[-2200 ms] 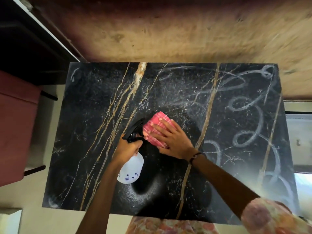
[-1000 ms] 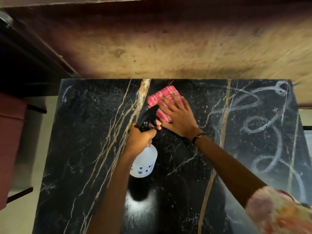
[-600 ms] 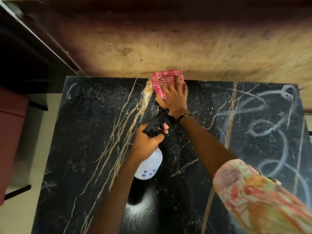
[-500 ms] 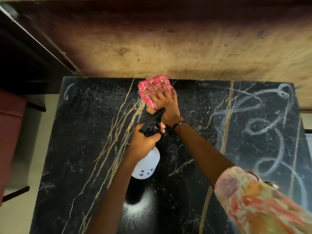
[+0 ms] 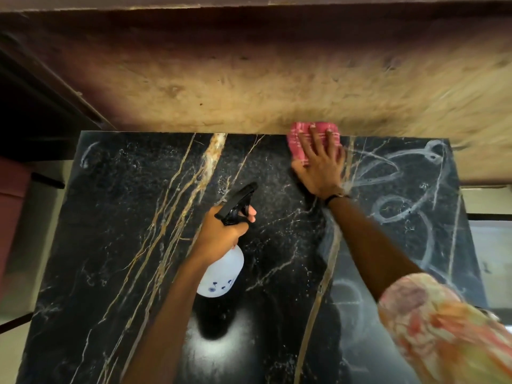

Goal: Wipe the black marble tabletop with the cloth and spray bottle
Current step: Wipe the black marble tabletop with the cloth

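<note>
Mid-wipe along the far edge of the worktop (image 5: 116, 245): right grip (image 5: 318, 164) flat, fingers straight, pressing pink cloth (image 5: 297, 139) beneath them. Left grip (image 5: 221, 231) curled round spray bottle (image 5: 221, 275), held off to its near left. Next, probably, sweeping rightward into white smears (image 5: 388, 173) just beside the wrist

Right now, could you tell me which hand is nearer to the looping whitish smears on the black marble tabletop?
Right. The right hand presses the pink cloth beside the smears; the left hand holds the white spray bottle farther left.
</note>
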`<state>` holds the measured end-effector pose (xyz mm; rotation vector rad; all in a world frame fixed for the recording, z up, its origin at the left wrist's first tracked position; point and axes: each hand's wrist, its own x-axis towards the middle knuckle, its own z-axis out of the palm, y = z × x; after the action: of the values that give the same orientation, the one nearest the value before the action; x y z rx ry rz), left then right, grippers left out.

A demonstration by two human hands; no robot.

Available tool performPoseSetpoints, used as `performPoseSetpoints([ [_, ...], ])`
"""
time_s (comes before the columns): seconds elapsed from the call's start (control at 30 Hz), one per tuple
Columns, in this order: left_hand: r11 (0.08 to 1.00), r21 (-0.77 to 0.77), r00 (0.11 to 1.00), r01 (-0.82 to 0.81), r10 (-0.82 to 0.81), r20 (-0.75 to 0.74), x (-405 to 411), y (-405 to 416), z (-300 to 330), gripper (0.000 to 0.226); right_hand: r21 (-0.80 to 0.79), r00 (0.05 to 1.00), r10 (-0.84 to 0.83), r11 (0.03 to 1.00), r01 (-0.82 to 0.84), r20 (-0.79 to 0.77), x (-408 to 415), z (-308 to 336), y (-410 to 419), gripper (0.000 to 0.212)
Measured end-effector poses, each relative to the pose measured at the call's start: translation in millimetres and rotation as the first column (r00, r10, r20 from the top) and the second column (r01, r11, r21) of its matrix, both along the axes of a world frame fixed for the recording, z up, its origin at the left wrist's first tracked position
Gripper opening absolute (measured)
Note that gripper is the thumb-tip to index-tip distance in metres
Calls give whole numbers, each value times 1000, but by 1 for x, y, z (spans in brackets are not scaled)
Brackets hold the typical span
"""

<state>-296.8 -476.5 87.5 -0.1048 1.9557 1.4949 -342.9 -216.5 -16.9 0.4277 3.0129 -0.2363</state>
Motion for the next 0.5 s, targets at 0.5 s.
performPoseSetpoints([
  [0.5,999,31,999,-37,37,-4,32,74,14,29,2,999,-25,1000,25,-34,67,-2,105,74],
])
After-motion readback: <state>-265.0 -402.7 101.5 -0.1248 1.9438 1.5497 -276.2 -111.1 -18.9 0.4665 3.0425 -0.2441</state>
